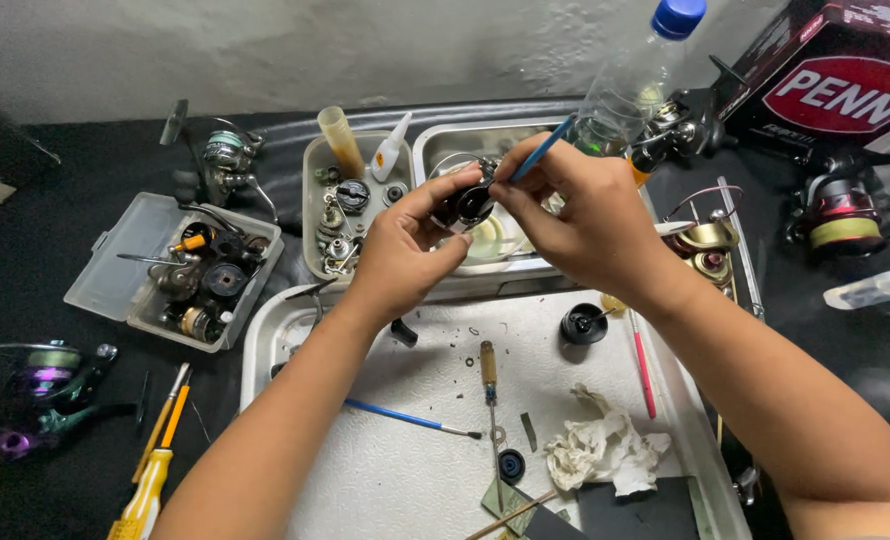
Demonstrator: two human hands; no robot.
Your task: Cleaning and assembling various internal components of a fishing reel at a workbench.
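A: Head view, looking down: where is the small black-and-silver metal reel part (465,205)?

B: Raised over the clear plastic rinse tub (435,140), just beyond the white metal tray (265,330). Held there, anything falling off it would land in the tub, I'd judge.

A: And the left hand (400,250)?

B: Curled around the part, thumb on top and fingers underneath, closed snugly on it. It seems to tilt the part toward the other hand.

A: The right hand (575,215)?

B: Pinched narrow on a thin blue-handled brush (543,150), held like a pen, tip down at the top of the part and handle slanting up toward the clear plastic bottle with a blue cap (630,80). Whether the bristles touch the metal I cannot tell.

A: What lies about?

B: On the tray, a second blue brush (405,418), a wooden-handled screwdriver (488,370), a crumpled white tissue (605,450) and a black round knob (583,325), all within reach. To the left, a clear plastic parts box filled with dark gears (190,275), and yellow-handled screwdrivers (150,480) on the dark bench.
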